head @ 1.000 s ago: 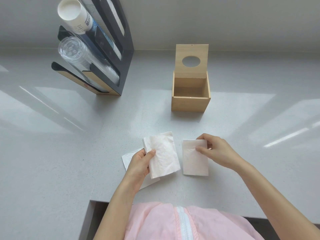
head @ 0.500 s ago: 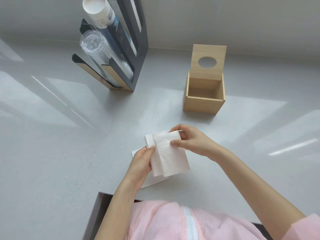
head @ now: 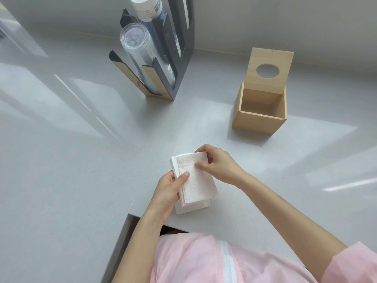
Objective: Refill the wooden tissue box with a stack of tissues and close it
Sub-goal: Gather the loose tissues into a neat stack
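We look down from head height onto a pale grey bench [head: 61, 160]. Near its front edge, both of our bare hands hold a stack of white tissues [head: 196, 181]. The stack is rectangular, with its long axis running from the front edge toward the back of the bench, its far end leaning slightly to the left. The sheets are not squared up: the top sheets sit a little to the right of those below, and one lower sheet pokes out at the near end.

Our left hand [head: 169, 190] is closed around the stack's left edge, thumb pressed flat on the top sheet and the other fingers hidden beneath. Our right hand [head: 219, 166] pinches the far right corner, thumb on top and fingers curled around the far edge. We cannot tell whether the stack rests on the bench or is lifted just above it.

Well apart from the stack, farther back and to the right, stands the wooden tissue box [head: 260, 115], open and empty. Its hinged lid [head: 269, 72] stands upright at the back, its round hole facing us.

At the back left stands a dark cup dispenser [head: 179, 64] holding a tilted stack of clear plastic cups [head: 140, 52] and above it a stack of white paper cups [head: 145, 7].

A pink zipped jacket [head: 204, 262] fills the bottom.
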`<state>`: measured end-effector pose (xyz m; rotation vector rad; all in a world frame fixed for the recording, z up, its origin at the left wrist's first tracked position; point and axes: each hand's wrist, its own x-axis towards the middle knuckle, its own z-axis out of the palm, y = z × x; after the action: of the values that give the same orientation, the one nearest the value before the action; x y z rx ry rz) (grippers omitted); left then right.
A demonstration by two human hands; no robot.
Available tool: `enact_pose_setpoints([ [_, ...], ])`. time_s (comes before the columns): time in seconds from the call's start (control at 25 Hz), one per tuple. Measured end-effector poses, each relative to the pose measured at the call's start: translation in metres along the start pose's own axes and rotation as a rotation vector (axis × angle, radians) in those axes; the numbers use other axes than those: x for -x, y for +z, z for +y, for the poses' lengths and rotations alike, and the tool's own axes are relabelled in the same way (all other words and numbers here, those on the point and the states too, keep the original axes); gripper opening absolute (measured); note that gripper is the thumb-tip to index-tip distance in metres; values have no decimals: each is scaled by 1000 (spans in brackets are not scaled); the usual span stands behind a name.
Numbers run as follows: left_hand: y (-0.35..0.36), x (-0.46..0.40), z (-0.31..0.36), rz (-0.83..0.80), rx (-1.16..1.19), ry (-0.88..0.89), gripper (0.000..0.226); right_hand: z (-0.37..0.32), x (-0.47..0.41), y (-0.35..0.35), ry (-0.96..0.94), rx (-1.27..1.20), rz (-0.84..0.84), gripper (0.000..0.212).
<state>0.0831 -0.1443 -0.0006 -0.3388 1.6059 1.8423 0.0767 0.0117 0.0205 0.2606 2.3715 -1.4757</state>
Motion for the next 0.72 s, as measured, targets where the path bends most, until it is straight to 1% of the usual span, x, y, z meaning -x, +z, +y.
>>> enact_pose_setpoints([
  [0.08,-3,1,0,42,12,6,14,-2,-3,4,2,-13,17,16],
  [0.2,-12,3,0,111,48,20,14,1,-7,7,62,-90,115,22],
  [0.24,-16,4,0,133,62,24,14,4,-8,8,85,-65,134,24],
  [0.32,-24,7,-1,177,91,27,14,12,-7,11,116,90,113,28],
  [0.44,-35,10,-2,225,128,31,14,22,-6,25,141,333,25,44],
  [0.52,-39,12,-3,237,140,39,14,23,-6,35,127,452,5,51],
  [0.6,-41,12,-3,244,149,44,14,21,-7,39,116,501,1,49],
  [0.72,-41,13,-4,241,155,44,14,19,-8,41,146,482,0,35],
])
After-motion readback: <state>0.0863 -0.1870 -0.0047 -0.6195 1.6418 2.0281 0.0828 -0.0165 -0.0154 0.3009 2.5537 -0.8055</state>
